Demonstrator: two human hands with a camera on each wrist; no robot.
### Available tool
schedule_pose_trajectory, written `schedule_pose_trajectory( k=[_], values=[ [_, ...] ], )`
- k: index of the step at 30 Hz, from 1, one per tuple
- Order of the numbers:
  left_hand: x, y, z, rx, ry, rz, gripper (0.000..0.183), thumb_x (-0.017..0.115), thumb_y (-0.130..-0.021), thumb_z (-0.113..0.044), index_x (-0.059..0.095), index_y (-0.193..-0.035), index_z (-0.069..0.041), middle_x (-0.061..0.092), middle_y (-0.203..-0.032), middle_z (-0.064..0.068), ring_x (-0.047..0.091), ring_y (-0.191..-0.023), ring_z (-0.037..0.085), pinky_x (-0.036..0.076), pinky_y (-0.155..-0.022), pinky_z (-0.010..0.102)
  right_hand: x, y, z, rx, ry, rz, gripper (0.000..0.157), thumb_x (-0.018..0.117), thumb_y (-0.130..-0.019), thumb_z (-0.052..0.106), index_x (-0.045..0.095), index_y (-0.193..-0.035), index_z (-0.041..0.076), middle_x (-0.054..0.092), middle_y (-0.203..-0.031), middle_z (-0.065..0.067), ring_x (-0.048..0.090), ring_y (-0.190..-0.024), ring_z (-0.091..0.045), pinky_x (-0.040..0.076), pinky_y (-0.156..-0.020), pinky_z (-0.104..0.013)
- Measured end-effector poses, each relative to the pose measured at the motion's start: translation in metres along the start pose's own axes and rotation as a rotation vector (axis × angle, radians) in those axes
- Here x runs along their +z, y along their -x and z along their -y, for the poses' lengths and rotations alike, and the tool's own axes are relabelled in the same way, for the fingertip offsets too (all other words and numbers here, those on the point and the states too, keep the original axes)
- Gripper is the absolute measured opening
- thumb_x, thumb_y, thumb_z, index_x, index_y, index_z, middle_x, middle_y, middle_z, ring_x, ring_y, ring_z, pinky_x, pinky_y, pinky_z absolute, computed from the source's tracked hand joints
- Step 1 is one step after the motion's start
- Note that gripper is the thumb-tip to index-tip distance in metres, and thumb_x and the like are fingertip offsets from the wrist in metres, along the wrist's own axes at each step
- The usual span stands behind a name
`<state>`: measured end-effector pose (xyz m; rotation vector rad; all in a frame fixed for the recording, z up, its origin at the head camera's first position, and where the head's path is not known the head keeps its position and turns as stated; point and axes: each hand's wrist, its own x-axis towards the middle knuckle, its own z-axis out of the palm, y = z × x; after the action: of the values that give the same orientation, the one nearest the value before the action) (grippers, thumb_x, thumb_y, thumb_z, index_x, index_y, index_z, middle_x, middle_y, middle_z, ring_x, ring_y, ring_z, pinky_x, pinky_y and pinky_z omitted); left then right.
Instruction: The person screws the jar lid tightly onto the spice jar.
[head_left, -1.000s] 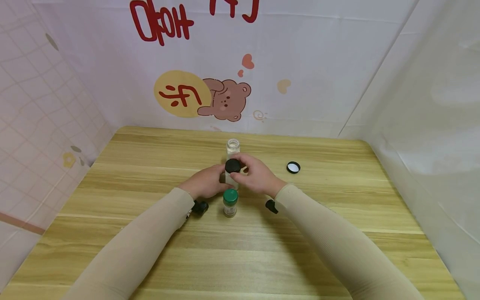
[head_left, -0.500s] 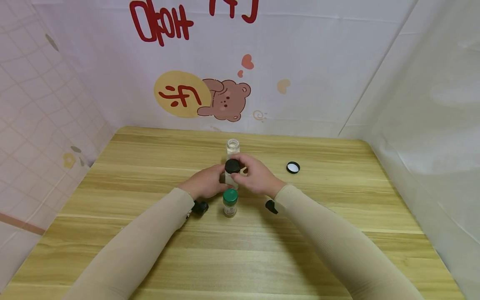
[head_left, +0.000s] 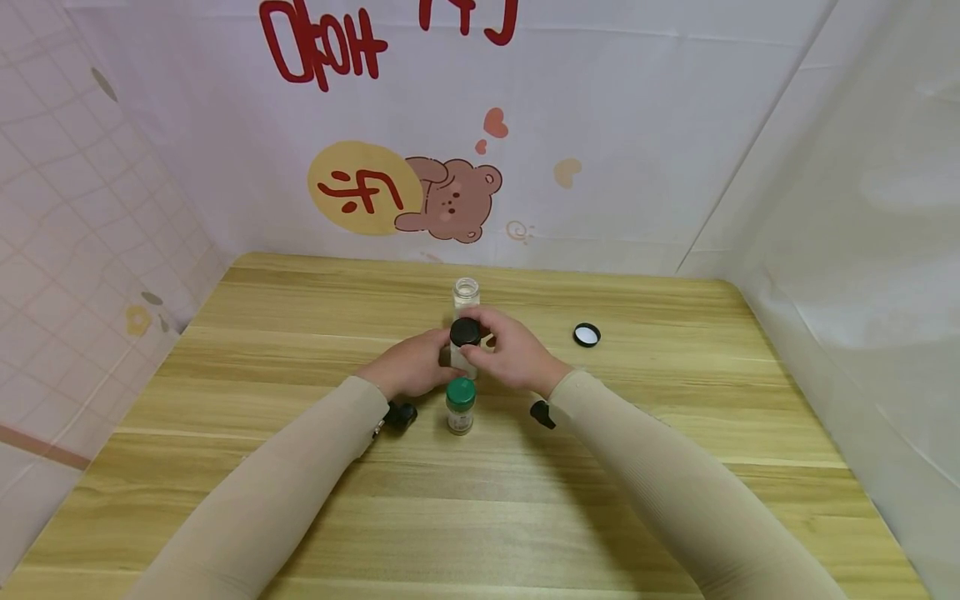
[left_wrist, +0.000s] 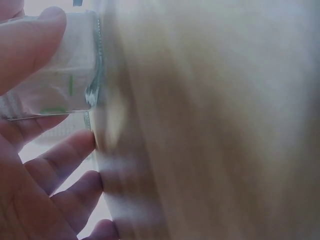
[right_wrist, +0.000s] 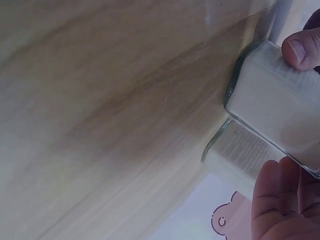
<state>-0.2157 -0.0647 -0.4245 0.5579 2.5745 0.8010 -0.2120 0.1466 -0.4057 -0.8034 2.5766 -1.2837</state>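
A square clear-glass jar (right_wrist: pixel 272 100) with a black lid (head_left: pixel 466 332) stands upright between my two hands. From the left, my left hand (head_left: pixel 414 364) holds the jar low on its body; in the left wrist view its thumb (left_wrist: pixel 30 50) lies across the glass. On the other side, my right hand (head_left: pixel 513 350) grips the top of the jar, thumb and fingers around the lid. An uncapped glass jar (head_left: pixel 466 293) stands just behind, its lower part hidden. Close in front is a smaller jar with a green cap (head_left: pixel 461 392).
A loose black lid (head_left: pixel 587 335) lies with its white inside up, to the right of my right hand. Behind the wooden table (head_left: pixel 480 517) hangs a white curtain (head_left: pixel 615 117) with a bear print, and more white fabric covers both sides.
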Motion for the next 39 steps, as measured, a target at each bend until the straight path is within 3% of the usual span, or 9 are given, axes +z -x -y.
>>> schedule_pose_trajectory(
  k=[5, 12, 18, 26, 33, 39],
  values=[
    [0.0005, -0.0002, 0.0005, 0.002, 0.006, -0.004, 0.064, 0.073, -0.1, -0.04, 0.046, -0.157, -0.038, 0.057, -0.152, 0.005, 0.057, -0.137, 0.03, 0.046, -0.115, 0.055, 0.0004, -0.0003, 0.0007, 0.005, -0.007, -0.007, 0.032, 0.072, -0.1, 0.02, 0.063, -0.131, 0.015, 0.068, -0.119, -0.003, 0.06, -0.108, -0.02, 0.05, -0.091, -0.037],
    [0.0, 0.0004, -0.0002, 0.003, 0.001, -0.01, 0.064, 0.074, -0.1, -0.04, 0.046, -0.157, -0.037, 0.058, -0.151, 0.004, 0.058, -0.135, 0.029, 0.046, -0.114, 0.054, 0.0005, -0.0001, 0.0008, 0.011, 0.005, -0.006, 0.046, 0.071, -0.101, 0.019, 0.057, -0.144, 0.009, 0.067, -0.126, -0.006, 0.061, -0.111, -0.021, 0.053, -0.094, -0.038],
    [0.0, 0.0007, -0.0001, 0.0, 0.005, -0.01, 0.065, 0.074, -0.1, -0.04, 0.045, -0.158, -0.038, 0.056, -0.155, 0.004, 0.055, -0.141, 0.03, 0.045, -0.116, 0.055, 0.0003, 0.0001, 0.0015, 0.012, -0.005, -0.004, 0.032, 0.069, -0.102, 0.02, 0.062, -0.133, 0.013, 0.067, -0.123, -0.005, 0.06, -0.109, -0.021, 0.05, -0.092, -0.037],
    [0.0, 0.0003, 0.0, 0.001, 0.005, -0.001, 0.066, 0.073, -0.1, -0.041, 0.043, -0.159, -0.036, 0.055, -0.156, 0.005, 0.054, -0.142, 0.031, 0.043, -0.118, 0.055, -0.0009, 0.0005, 0.0016, 0.027, 0.005, 0.001, 0.051, 0.071, -0.101, 0.021, 0.054, -0.148, 0.01, 0.067, -0.128, -0.007, 0.062, -0.113, -0.021, 0.052, -0.094, -0.037],
    [0.0002, 0.0004, 0.0006, 0.002, 0.001, -0.003, 0.065, 0.073, -0.1, -0.041, 0.044, -0.158, -0.037, 0.057, -0.154, 0.005, 0.056, -0.14, 0.03, 0.044, -0.117, 0.054, 0.0, 0.0002, 0.0003, 0.011, 0.008, 0.002, 0.036, 0.069, -0.103, 0.02, 0.061, -0.137, 0.013, 0.067, -0.125, -0.004, 0.061, -0.111, -0.021, 0.05, -0.093, -0.038],
    [-0.0003, 0.0003, -0.0004, 0.002, 0.009, 0.001, 0.064, 0.074, -0.099, -0.04, 0.046, -0.157, -0.037, 0.06, -0.148, 0.005, 0.059, -0.134, 0.03, 0.047, -0.114, 0.054, 0.0008, 0.0005, 0.0011, 0.034, 0.018, -0.005, 0.047, 0.07, -0.102, 0.023, 0.055, -0.145, 0.01, 0.066, -0.129, -0.007, 0.062, -0.113, -0.022, 0.052, -0.095, -0.038]
  ],
)
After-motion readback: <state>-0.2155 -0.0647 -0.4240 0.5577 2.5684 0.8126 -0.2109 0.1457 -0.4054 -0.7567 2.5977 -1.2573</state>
